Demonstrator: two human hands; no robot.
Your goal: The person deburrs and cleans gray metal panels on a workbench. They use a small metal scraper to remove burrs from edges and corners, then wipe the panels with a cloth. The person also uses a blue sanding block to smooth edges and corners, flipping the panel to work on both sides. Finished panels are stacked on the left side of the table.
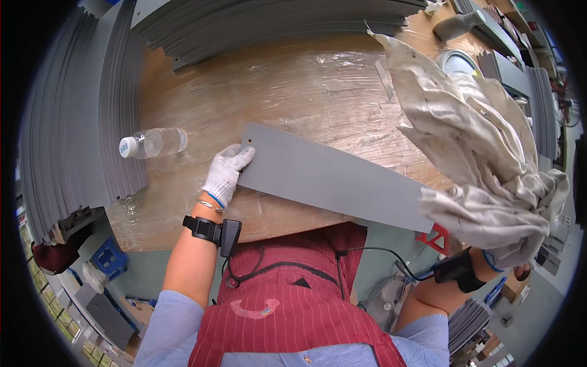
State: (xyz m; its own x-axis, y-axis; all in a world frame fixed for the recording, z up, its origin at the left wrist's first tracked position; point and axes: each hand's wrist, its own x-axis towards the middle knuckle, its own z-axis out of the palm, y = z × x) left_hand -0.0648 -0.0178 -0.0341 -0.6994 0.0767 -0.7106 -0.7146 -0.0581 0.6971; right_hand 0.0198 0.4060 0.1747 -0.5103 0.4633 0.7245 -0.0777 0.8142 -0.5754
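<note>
My left hand [228, 169], in a white knit glove, grips the left end of a long flat grey panel [330, 177]. Its thumb lies on the upper face near a small hole, and the other fingers are out of sight beneath. The panel slants down to the right and reaches past the table's near edge. At the right, my gloved right hand [510, 252] holds a large crumpled off-white cloth [468, 131]. Folds of the cloth hide most of that hand's fingers. The lower part of the cloth overlaps the panel's right end, while the rest spreads up and away.
The table [269, 92] has a clear plastic film over it. Grey panels stand in a stack [119, 110] at the left, with another stack [275, 24] along the far side. A clear bottle [160, 142] lies near the left stack. A round tub [457, 61] sits behind the cloth.
</note>
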